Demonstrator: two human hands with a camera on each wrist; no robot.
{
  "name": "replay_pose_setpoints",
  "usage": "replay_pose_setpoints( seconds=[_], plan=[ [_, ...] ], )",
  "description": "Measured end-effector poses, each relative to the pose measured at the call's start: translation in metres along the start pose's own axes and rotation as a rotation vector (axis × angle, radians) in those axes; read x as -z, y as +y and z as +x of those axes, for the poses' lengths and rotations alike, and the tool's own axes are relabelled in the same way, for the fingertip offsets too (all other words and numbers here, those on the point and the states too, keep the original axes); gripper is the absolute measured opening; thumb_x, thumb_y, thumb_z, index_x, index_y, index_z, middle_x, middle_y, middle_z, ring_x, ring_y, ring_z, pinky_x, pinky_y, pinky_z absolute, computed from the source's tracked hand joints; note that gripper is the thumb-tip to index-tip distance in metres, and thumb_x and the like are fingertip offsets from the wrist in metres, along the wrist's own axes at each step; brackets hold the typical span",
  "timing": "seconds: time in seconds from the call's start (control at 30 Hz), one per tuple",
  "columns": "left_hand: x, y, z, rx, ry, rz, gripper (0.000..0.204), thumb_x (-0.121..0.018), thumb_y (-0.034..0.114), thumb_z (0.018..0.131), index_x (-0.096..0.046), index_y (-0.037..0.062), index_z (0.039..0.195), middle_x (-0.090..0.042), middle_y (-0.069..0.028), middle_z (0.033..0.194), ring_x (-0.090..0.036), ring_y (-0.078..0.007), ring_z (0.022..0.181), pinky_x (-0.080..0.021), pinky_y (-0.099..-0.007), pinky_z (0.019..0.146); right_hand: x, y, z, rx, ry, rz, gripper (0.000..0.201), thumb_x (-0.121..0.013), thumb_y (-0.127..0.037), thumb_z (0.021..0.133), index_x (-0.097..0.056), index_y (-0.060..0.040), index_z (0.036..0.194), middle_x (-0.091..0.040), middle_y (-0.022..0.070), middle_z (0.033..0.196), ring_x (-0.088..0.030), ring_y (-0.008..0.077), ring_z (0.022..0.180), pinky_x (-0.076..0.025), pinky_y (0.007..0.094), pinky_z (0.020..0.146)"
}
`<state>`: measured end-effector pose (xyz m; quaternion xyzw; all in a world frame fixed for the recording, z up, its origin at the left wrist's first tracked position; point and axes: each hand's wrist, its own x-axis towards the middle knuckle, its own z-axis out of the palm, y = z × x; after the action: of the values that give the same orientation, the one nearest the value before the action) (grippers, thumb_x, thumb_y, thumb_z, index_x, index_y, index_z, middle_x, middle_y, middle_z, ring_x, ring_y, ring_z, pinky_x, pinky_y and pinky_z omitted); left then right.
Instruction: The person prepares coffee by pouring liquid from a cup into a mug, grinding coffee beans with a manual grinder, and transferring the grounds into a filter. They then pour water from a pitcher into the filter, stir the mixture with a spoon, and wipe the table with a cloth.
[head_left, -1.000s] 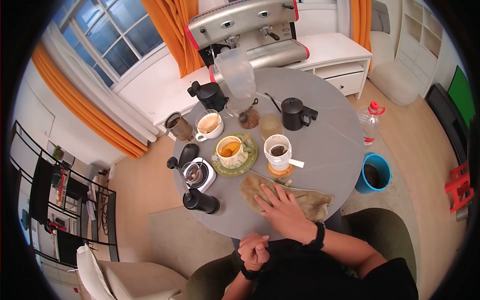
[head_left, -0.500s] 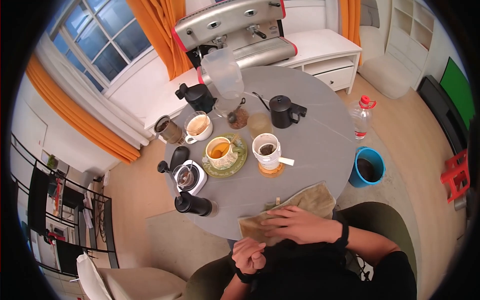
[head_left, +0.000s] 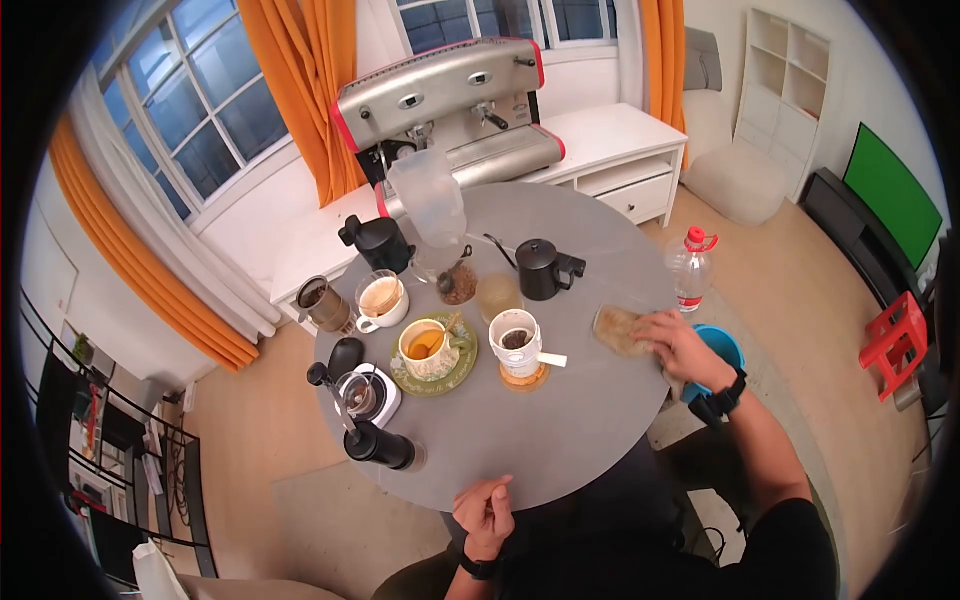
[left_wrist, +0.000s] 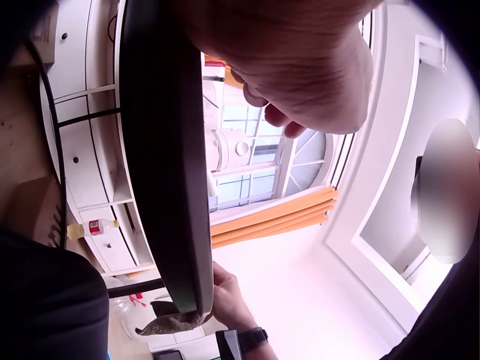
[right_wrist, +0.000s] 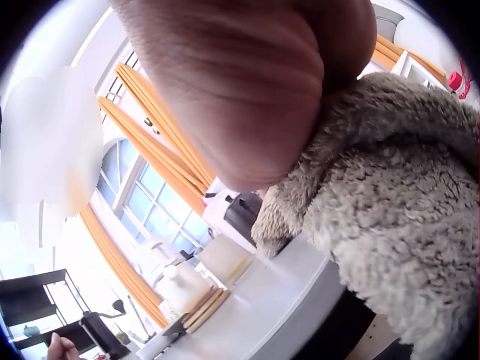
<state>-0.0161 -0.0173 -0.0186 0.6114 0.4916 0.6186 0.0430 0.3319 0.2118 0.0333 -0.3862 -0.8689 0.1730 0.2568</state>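
At the table's right edge, my right hand (head_left: pixel 682 348) grips a brown fluffy cloth (head_left: pixel 618 330). Part of the cloth lies on the grey tabletop, and part hangs over the rim. In the right wrist view the cloth (right_wrist: pixel 405 217) bunches in thick folds beside the palm. My left hand (head_left: pixel 485 515) hovers at the front edge, fingers loosely curled around nothing. Left of the cloth, a white cup with dark grounds (head_left: pixel 515 340) and a side handle stands on a wooden coaster (head_left: pixel 524 378). A patterned cup of yellow-orange liquid (head_left: pixel 432 362) sits on a green saucer (head_left: pixel 462 372).
A black gooseneck kettle (head_left: pixel 538 270), clear pitcher (head_left: pixel 428 195), black hand grinder (head_left: pixel 378 448) and white scale (head_left: pixel 385 405) share the table (head_left: pixel 560 450). Beyond stands an espresso machine (head_left: pixel 450 120). A blue bucket (head_left: pixel 728 345) and water bottle (head_left: pixel 690 270) are off the right side.
My right hand has carried the cloth from the front of the table to its right edge, where it now overhangs. The left hand stays near the front edge. The head view has tilted up.
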Motion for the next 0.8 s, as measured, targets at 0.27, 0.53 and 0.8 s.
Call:
replay_pose_setpoints(
  seconds=[0.27, 0.53, 0.8],
  plan=[
    [-0.007, -0.001, 0.006, -0.039, -0.086, 0.066, 0.004, -0.071, -0.001, 0.093, -0.073, 0.0018, 0.092, -0.065, -0.0064, 0.067, -0.053, -0.0183, 0.047, -0.042, -0.0305, 0.050, 0.049, 0.072, 0.141, -0.180, 0.339, -0.054, 0.041, -0.069, -0.004, 0.090, -0.070, -0.0047, 0.131, -0.064, 0.0224, 0.137, -0.057, 0.0397, 0.127, -0.045, 0.0487, 0.110],
    [-0.003, 0.004, 0.005, -0.005, -0.134, 0.143, 0.005, -0.070, 0.000, 0.094, -0.072, 0.0027, 0.090, -0.070, -0.0080, 0.070, -0.058, -0.0201, 0.049, -0.046, -0.0305, 0.052, 0.012, 0.102, 0.214, -0.107, 0.268, -0.229, 0.062, -0.075, -0.015, 0.090, -0.056, -0.0066, 0.148, -0.056, 0.0288, 0.147, -0.050, 0.0435, 0.138, -0.040, 0.0495, 0.117],
    [-0.010, -0.004, 0.002, -0.028, -0.101, 0.103, 0.003, -0.077, 0.003, 0.091, -0.076, 0.0054, 0.090, -0.061, -0.0039, 0.062, -0.054, -0.0198, 0.046, -0.043, -0.0330, 0.048, -0.013, 0.039, 0.112, -0.253, 0.440, 0.210, 0.026, -0.067, -0.021, 0.100, -0.072, 0.0052, 0.102, -0.068, 0.0128, 0.071, -0.065, 0.0221, 0.066, -0.051, 0.0370, 0.065]
  ],
)
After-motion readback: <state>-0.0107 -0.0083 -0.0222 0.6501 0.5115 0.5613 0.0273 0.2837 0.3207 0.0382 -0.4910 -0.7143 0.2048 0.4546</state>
